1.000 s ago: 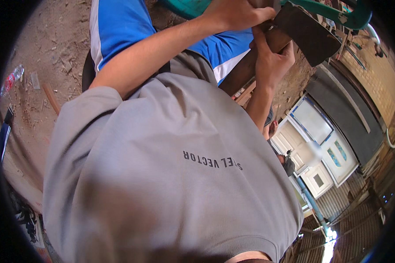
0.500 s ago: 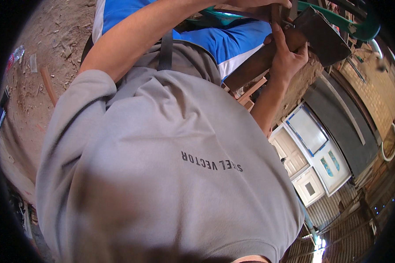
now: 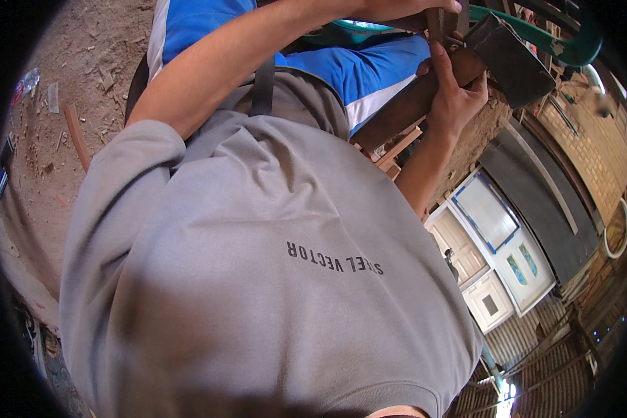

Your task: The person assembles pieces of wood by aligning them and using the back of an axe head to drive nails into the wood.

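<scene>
At the top edge my left hand (image 3: 400, 8) is partly cut off, its fingers closed over the upper end of a narrow brown wooden piece (image 3: 436, 26). My right hand (image 3: 456, 97) grips the lower part of that piece, with one finger stretched up along it. Behind and beneath the right hand runs a thick dark wooden beam (image 3: 396, 117), slanting toward my lap. Against the beam's far end stands a dark, block-like piece (image 3: 514, 61). The far side of the wood is hidden.
A green plastic rim (image 3: 579, 50) curves behind the block. White panelled doors (image 3: 491, 212) and a dark sheet (image 3: 536, 198) lie to the right. Wood scraps (image 3: 76, 136) litter the dirt floor (image 3: 90, 76) at left. My blue trouser leg (image 3: 359, 70) is beneath the hands.
Both hands keep their hold on the narrow wooden piece with hardly any movement. The whole view has shifted very slightly.
</scene>
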Tool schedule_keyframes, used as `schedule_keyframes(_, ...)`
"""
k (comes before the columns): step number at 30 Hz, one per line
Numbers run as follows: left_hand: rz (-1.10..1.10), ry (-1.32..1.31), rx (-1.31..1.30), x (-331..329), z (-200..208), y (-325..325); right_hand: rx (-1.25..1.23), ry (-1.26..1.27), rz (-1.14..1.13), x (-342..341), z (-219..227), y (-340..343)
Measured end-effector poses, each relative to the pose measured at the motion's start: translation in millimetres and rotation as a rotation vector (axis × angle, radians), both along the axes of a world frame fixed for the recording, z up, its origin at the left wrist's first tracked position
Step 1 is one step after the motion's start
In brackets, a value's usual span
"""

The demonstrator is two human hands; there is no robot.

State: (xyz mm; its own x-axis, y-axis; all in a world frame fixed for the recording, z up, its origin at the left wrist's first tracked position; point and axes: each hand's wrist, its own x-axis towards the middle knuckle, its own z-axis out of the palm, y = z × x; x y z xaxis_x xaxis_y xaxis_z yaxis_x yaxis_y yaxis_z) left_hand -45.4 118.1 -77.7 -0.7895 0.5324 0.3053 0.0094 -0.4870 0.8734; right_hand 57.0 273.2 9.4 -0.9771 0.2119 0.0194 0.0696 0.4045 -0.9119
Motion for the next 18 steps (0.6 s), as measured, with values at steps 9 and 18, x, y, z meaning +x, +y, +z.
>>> schedule_keyframes(9, -0.365, -0.03, -0.006, 5, -23, -2, -0.04, 0.037, -0.005, 2, -3, -3)
schedule_keyframes(18, -0.329, 0.092, 0.15, 8, -27, 17, -0.064, -0.07, -0.048, 7, -11, 9)
